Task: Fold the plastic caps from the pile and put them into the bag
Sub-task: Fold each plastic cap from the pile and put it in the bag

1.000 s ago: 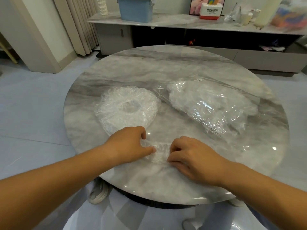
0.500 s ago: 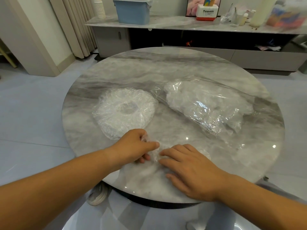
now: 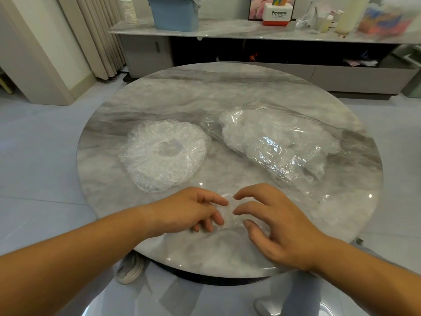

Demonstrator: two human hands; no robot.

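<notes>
We find folded cap (image 3: 227,213), small clear wad, near front edge of round marble table (image 3: 227,87), between both hands. Our left hand (image 3: 189,210) released, fingers loosely bent, tips touching cap. Our right hand (image 3: 273,222) released, fingers spread and arched beside cap. Pile (image 3: 164,153) lies beyond left hand; bag (image 3: 280,144), part filled, beyond right.

Just one word is reading clearly: "Panasonic", in dark letters, is showing on the white front of a small box (image 3: 278,15) w/ a red base, sitting on the marble-topped sideboard (image 3: 227,30) at the back of the room. A finer line of print is running just under the brand, too small to read. A small white label (image 3: 262,108) is showing at the far edge of the clear bag (image 3: 284,144) on the worktop (image 3: 227,87); its print isn't legible.
</notes>
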